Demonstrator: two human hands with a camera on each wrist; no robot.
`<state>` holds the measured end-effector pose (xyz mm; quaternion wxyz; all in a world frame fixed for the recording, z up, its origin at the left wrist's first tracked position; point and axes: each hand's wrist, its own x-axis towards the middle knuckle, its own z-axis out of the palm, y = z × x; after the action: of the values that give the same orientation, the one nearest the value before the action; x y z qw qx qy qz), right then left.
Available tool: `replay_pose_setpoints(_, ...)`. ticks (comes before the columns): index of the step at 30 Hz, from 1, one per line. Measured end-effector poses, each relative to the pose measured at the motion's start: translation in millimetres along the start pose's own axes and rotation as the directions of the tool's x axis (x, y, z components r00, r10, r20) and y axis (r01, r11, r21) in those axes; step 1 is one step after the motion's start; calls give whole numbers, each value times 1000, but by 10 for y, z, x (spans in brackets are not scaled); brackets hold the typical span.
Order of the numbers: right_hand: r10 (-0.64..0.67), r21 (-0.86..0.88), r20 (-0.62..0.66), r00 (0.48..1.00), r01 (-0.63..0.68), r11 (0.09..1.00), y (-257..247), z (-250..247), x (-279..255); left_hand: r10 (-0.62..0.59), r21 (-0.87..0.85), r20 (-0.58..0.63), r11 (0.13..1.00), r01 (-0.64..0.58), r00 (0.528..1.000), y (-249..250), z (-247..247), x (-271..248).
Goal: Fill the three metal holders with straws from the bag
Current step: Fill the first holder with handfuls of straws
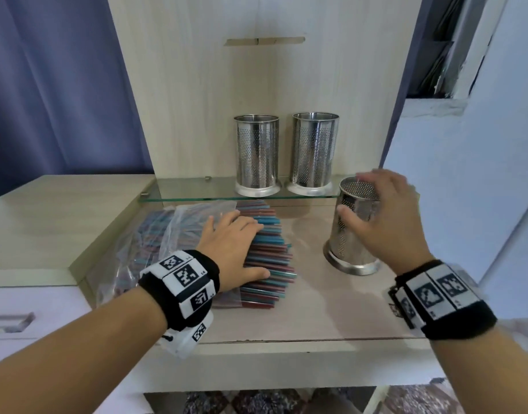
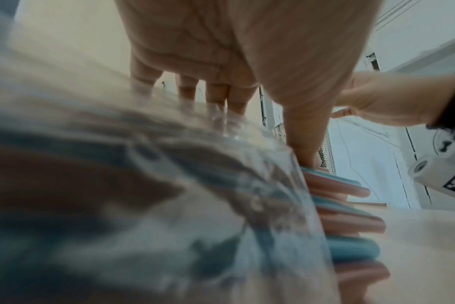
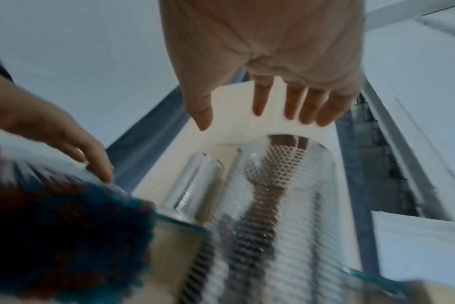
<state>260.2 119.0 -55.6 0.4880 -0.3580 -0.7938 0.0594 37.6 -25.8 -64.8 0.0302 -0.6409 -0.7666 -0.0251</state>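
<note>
A clear plastic bag of red and blue straws lies on the wooden counter, the straw ends sticking out to the right. My left hand lies flat on top of the straws, fingers straight, thumb along the near side. A perforated metal holder stands on the counter to the right, with nothing in it. My right hand hovers around its top with fingers spread; in the right wrist view the right hand is apart from the holder. Two more holders stand on the glass shelf.
The glass shelf juts out above the back of the counter, over the bag's far end. A wooden cabinet back rises behind it. A raised wooden ledge borders the left, with a drawer handle below. A white wall stands to the right.
</note>
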Motion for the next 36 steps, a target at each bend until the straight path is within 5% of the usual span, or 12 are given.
replay_pose_setpoints(3, 238, -45, 53, 970, -236, 971, 226, -17, 114, 10, -44, 83, 999, -6, 996, 19, -32, 88)
replay_pose_setpoints(8, 373, 275, 191, 908, -415, 867, 489, 99, 203, 51, -67, 95, 997, -45, 994, -67, -20, 148)
replay_pose_setpoints(18, 325, 334, 260, 909, -400, 854, 592, 148, 209, 46, -66, 25, 997, -44, 999, -129, -68, 309)
replay_pose_setpoints(36, 315, 374, 250, 916, -392, 840, 589, 106, 189, 18, 327, 51, 944, -34, 999, 126, -86, 435)
